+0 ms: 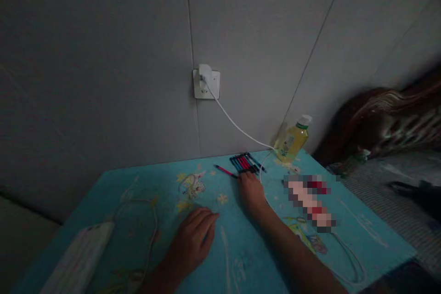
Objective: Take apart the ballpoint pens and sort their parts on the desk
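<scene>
Diagonally, a red pen (225, 171) runs rightward to the right hand (251, 189), grip unclear; left hand (193, 236) loosely extended.

The drink bottle (292, 142) was made of clear, glossy plastic. Left of the bottle, smooth plastic was seen on the pens (244, 163) and the charger (205, 73). Behind it, the wall (103, 78) was finished matt; beneath, a smooth-looking tablecloth (106, 188) was spread; right of it, the carved wooden furniture (372, 105) was polished.

From my remote seat I see dim light across a flat grey panelled wall (120, 69), a table with a turquoise flower-printed cover (103, 195) before it, and glossy dark-brown carved wooden furniture (375, 105) rightward.
</scene>
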### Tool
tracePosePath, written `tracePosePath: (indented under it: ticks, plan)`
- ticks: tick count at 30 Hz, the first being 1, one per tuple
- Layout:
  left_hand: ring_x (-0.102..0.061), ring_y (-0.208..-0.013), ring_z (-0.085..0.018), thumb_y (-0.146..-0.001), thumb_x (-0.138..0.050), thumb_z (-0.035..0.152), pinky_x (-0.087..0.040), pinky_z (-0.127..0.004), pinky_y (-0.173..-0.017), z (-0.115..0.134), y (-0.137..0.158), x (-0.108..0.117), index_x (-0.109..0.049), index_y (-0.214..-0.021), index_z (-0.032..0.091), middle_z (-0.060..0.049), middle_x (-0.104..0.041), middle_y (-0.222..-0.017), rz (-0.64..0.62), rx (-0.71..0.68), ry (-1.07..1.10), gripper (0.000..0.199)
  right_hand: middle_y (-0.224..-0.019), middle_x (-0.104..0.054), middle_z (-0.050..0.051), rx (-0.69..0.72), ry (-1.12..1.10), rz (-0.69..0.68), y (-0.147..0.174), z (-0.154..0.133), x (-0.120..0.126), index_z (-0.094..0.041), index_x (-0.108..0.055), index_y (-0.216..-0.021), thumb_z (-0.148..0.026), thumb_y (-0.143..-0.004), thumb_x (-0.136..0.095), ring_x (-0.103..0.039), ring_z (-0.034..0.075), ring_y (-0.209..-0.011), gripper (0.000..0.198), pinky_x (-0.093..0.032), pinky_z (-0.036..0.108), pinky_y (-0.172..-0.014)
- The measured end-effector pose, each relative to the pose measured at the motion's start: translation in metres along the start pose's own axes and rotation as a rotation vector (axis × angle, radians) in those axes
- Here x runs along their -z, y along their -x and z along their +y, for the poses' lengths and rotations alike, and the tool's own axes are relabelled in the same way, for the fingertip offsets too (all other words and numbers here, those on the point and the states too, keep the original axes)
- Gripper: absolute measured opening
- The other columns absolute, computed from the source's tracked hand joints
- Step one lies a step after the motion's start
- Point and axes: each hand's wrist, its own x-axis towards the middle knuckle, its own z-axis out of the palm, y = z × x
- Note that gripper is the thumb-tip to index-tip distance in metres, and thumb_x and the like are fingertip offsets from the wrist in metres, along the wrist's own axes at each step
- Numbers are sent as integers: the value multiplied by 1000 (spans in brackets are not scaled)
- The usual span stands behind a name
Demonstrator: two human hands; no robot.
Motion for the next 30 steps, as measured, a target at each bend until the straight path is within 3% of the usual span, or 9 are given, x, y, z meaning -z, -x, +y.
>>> tracePosePath:
  ticks: [3,5,8,10,14,18,22,26,30]
  plan:
    - [-49,-125,-23,-94,-47,12,-45,-42,-106,2,-1,-1,-50,-134,18,-11,-57,-130,25,20,-89,41,-100,-68,10,82,-77,-30,28,-19,-3,-16,-66,-104,-22,-98,-47,-62,21,-95,21,-45,29,-86]
    - [-47,-129,-27,-93,-49,14,-42,-46,-107,0,-3,-1,-49,-137,17,-13,-53,-135,52,15,-183,43,-98,-69,6,234,-289,-70,47,-33,-4,-19,-64,-106,-25,-100,-44,-63,17,-92,22,-45,25,-85]
    - [-55,-118,-28,-93,-53,17,-44,-47,-102,-8,0,3,-55,-130,16,-13,-60,-125,87,-32,-335,37,-91,-70,2,339,-484,-117,67,-50,-2,-20,-64,-99,-28,-102,-42,-64,13,-83,24,-45,21,-78]
    - [-62,-104,-26,-94,-51,17,-46,-45,-95,-17,6,7,-60,-123,16,-11,-66,-112,57,-82,-402,30,-86,-69,1,351,-491,-132,74,-55,0,-20,-64,-93,-29,-102,-41,-64,13,-78,27,-45,20,-73]
    - [-65,-97,-22,-96,-45,14,-48,-37,-89,-27,21,15,-61,-120,17,-8,-69,-109,35,-201,-430,28,-78,-69,1,401,-333,-137,74,-53,3,-19,-63,-85,-36,-101,-41,-64,14,-72,32,-45,23,-68]
    - [-70,-87,-16,-99,-42,20,-52,-27,-79,-21,18,19,-63,-114,18,-6,-72,-102,40,-200,-363,26,-72,-67,0,512,-208,-105,70,-48,-3,-19,-60,-77,-39,-102,-38,-62,15,-66,38,-45,25,-65]
    - [-70,-65,-12,-100,-40,33,-56,-21,-66,-15,12,20,-63,-108,19,-2,-75,-91,-19,-103,-207,28,-69,-66,0,612,-195,-33,70,-47,-12,-18,-58,-73,-43,-102,-37,-61,15,-66,44,-45,25,-67]
    - [-72,-68,-13,-99,-40,38,-58,-19,-64,-14,11,22,-65,-107,25,1,-76,-92,-80,40,-50,29,-64,-62,0,690,-193,21,70,-45,-14,-18,-56,-71,-44,-102,-36,-57,14,-62,44,-45,26,-66]
    - [-70,-63,-12,-99,-40,38,-56,-17,-58,-7,5,29,-68,-97,25,3,-75,-80,-115,151,143,31,-66,-60,-1,811,-167,53,70,-40,-10,-18,-54,-72,-41,-101,-40,-53,13,-61,40,-44,27,-66]
